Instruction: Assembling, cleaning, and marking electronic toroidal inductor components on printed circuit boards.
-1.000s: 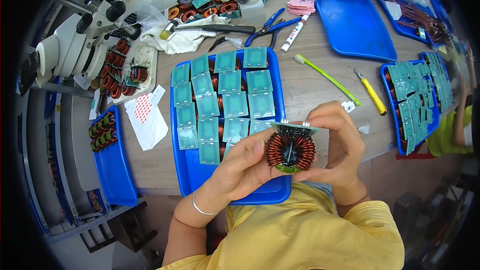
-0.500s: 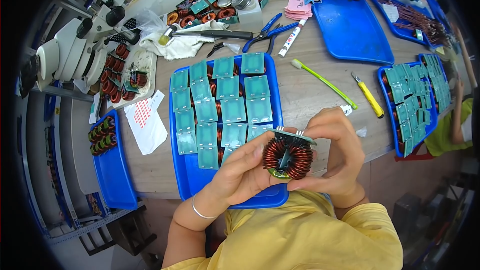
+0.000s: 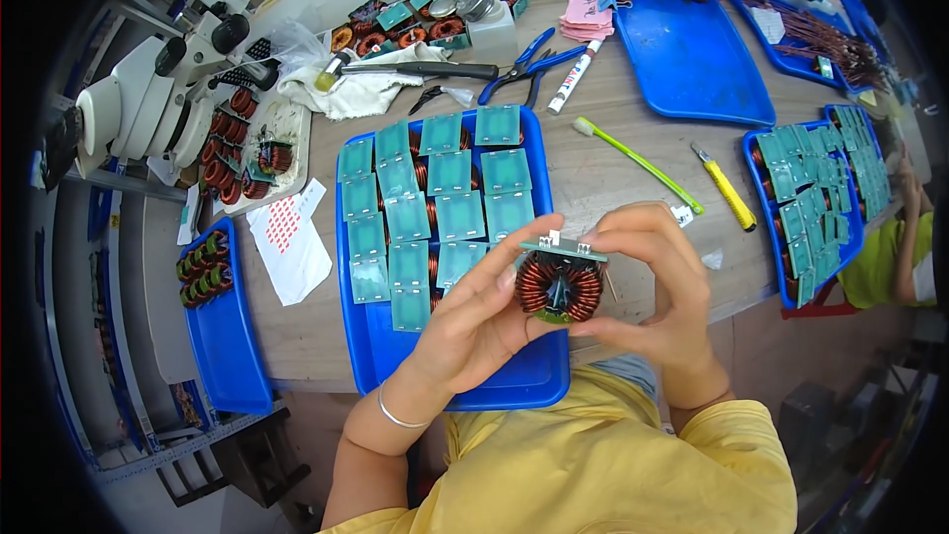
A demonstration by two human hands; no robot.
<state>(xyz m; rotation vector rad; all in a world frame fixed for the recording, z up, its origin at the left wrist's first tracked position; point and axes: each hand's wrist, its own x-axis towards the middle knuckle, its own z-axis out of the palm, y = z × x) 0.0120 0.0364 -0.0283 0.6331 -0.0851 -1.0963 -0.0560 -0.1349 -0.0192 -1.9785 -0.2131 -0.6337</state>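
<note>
Between my two hands is a toroidal coil (image 3: 560, 287), wound in copper-red wire, with a green circuit board on its upper side and short pins standing up from the board. My left hand (image 3: 465, 331) cradles it from the left and below, fingers along its side. My right hand (image 3: 657, 292) pinches it from the right, fingertips on the board's edge and thumb near the coil's base. Behind and left of it lies a blue tray (image 3: 361, 346) with rows of similar coils, their green boards (image 3: 460, 216) facing up.
Beyond the tray lie pliers (image 3: 516, 69), a soldering iron (image 3: 435, 68), a paint marker (image 3: 576, 76), a green toothbrush (image 3: 638, 165) and a yellow utility knife (image 3: 730, 193). More blue trays (image 3: 697, 54) stand around the table. Another person's arm (image 3: 907, 237) shows at far right.
My hands have moved the coil slightly left and up. It is tilted a little, so more of the board's pins face me.
</note>
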